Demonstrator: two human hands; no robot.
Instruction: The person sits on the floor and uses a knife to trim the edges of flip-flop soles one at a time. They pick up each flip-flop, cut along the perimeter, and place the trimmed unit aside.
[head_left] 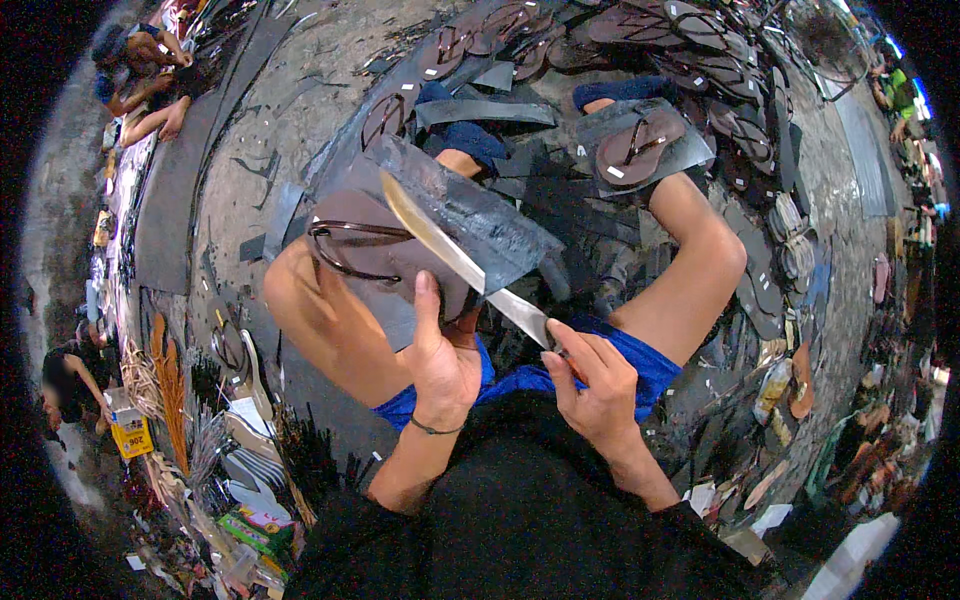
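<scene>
Sandal (pixel 370 250) pinned on rubber sheet (pixel 480 215) by left hand (pixel 440 360); right hand (pixel 590 385) grips knife (pixel 450 250), trimming round the sole. Next cut probably needs steady following of the edge.

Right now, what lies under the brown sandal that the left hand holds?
Under the brown sandal lies a dark grey rubber sheet, larger than the sole. The left hand steadies both while the knife in the right hand crosses them. The sheet's underside is hidden.

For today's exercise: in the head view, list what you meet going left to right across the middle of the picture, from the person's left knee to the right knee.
Left knee → brown sandal on the dark sheet → left hand → long knife blade → right hand → right knee.
</scene>
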